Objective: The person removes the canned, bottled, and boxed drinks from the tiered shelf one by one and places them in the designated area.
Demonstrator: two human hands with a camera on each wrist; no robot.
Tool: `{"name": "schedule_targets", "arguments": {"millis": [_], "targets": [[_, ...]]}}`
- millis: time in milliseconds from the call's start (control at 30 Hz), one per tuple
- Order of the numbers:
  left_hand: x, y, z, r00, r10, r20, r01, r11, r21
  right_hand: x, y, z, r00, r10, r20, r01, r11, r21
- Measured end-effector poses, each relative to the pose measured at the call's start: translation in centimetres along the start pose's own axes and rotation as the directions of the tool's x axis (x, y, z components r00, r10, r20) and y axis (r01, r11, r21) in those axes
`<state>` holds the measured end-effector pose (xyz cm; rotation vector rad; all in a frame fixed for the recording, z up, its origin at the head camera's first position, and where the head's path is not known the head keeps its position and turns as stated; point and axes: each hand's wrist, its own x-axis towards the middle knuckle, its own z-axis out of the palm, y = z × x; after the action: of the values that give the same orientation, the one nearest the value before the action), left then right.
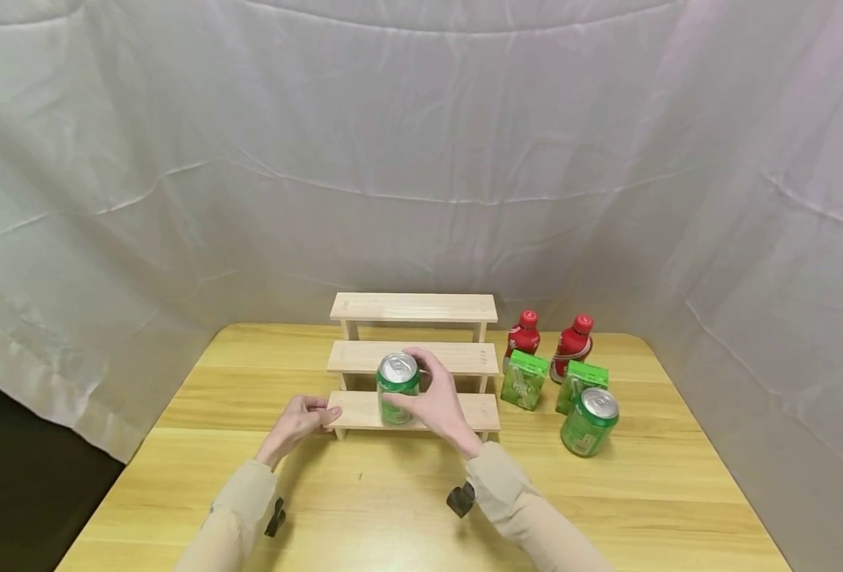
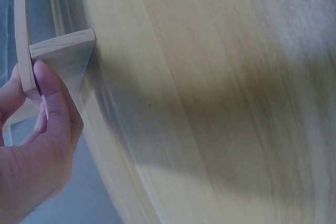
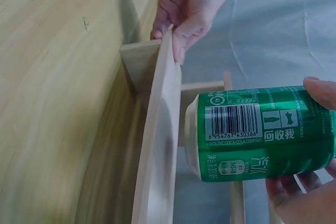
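Observation:
My right hand (image 1: 437, 400) grips a green soda can (image 3: 262, 132) round its side, thumb on one side and fingers on the other. The can is upright over the lowest step of a three-tier wooden display stand (image 1: 414, 307). A narrow gap shows between its base and the board (image 3: 160, 124) in the right wrist view. At the left end of that same step, my left hand (image 1: 301, 423) pinches the board between thumb and fingers, as the left wrist view also shows (image 2: 44, 129).
Right of the stand are two red bottles (image 1: 523, 337) (image 1: 572, 348), two green drink cartons (image 1: 524, 380) (image 1: 580, 381) and a second green can (image 1: 589, 423). All stand on the wooden table (image 1: 364, 508). Grey curtains (image 1: 421, 159) hang behind and at the sides.

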<state>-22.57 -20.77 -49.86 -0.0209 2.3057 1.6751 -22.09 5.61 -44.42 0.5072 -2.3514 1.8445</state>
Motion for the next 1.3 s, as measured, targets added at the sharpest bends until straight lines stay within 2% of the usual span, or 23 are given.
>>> {"name": "schedule_targets", "arguments": {"millis": [200,367,633,867,1033,1300], "targets": [[0.1,0.0,0.0,1.0,-0.004,-0.002,0.004,1.0,0.002,-1.0,0.0,-2.2,0.994,0.044,-0.099,-0.044,0.999,0.0],[0.1,-0.1,-0.1,1.0,0.003,0.002,-0.003,1.0,0.003,-1.9,0.3,-4.4,0.978,0.068,-0.195,-0.063,0.998,0.031],[0.3,-0.3,-0.1,1.0,-0.01,-0.016,0.01,1.0,-0.011,-3.5,1.4,-8.3,0.931,0.091,-0.355,-0.088,0.996,0.025],[0.3,-0.2,0.0,1.0,-0.018,-0.025,0.018,1.0,0.004,-4.7,2.6,-11.4,0.875,0.117,-0.47,-0.125,0.992,0.014],[0.1,-0.3,-0.1,1.0,-0.007,-0.012,0.008,1.0,0.011,-5.2,3.5,-12.7,0.853,0.158,-0.498,-0.182,0.983,0.002],[0.1,-0.2,0.0,1.0,-0.009,-0.013,0.009,1.0,0.016,-6.0,4.4,-13.4,0.845,0.201,-0.496,-0.221,0.975,0.019]]}}
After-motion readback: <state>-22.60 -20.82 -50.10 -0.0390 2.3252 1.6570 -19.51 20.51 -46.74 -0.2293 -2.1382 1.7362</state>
